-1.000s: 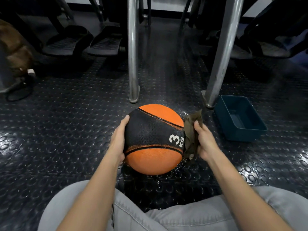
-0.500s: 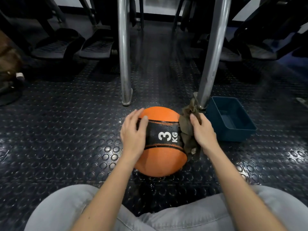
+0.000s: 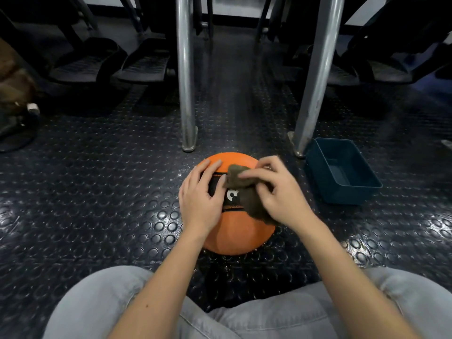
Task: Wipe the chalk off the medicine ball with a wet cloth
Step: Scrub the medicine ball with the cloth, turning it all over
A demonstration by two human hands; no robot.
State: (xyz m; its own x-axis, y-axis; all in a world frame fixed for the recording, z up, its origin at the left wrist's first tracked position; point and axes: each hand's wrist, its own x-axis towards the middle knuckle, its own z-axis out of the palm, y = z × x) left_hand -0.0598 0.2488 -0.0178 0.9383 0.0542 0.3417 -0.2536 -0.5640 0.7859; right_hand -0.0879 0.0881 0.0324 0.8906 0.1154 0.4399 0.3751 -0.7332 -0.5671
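Medicine ball [image 3: 234, 233], orange with a black band, sits on the studded floor [image 3: 97, 192], close before the knees [image 3: 102, 302]. I see the left hand [image 3: 200, 199] lying flat on its left side, fingers straight. The right hand [image 3: 281, 194] grips the brown cloth [image 3: 247, 192] and presses it on the band.

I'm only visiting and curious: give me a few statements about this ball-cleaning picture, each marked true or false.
1. The right hand holds the brown cloth against the medicine ball. True.
2. The left hand hangs clear of the ball. False: it rests on the ball's left side.
3. The blue tub stands on the floor, right of the ball. True.
4. The cloth lies inside the tub. False: it is on the ball, under the right hand.
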